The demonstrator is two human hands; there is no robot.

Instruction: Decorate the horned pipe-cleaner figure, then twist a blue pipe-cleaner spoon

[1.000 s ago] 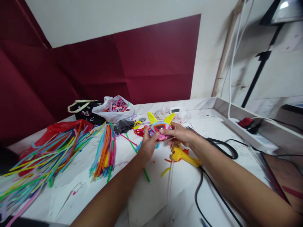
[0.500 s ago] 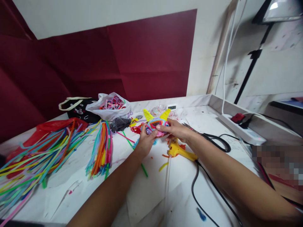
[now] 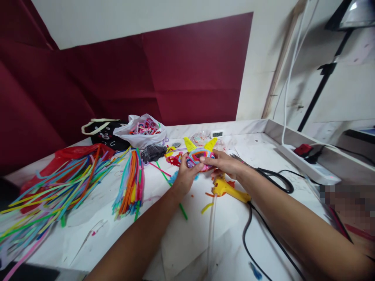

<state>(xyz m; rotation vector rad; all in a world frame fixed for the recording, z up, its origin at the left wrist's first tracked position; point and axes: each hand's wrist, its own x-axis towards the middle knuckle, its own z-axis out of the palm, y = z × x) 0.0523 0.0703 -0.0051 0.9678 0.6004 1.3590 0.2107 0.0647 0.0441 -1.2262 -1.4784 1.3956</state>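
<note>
Between both hands I hold up a colourful pipe-cleaner craft piece, with two yellow pointed horns on top and a pink, blue and orange coiled body. My left hand grips its lower left side, thumb on the front. On the right side my right hand is closed round it, thumb pressed to its front. Just below the right hand, a yellow hot glue gun lies on the table with a clear glue stick in its back end. Long-bladed scissors with black handles lie beyond my right wrist.
Loose pipe cleaners spread over a red bag at left, beside a sorted bundle. A white bag of coloured pieces and a black bag stand behind. At right are a power strip and a small digital clock.
The whole view has shifted, so everything sits slightly further right in the picture. Both hands keep the same hold on the craft piece.
</note>
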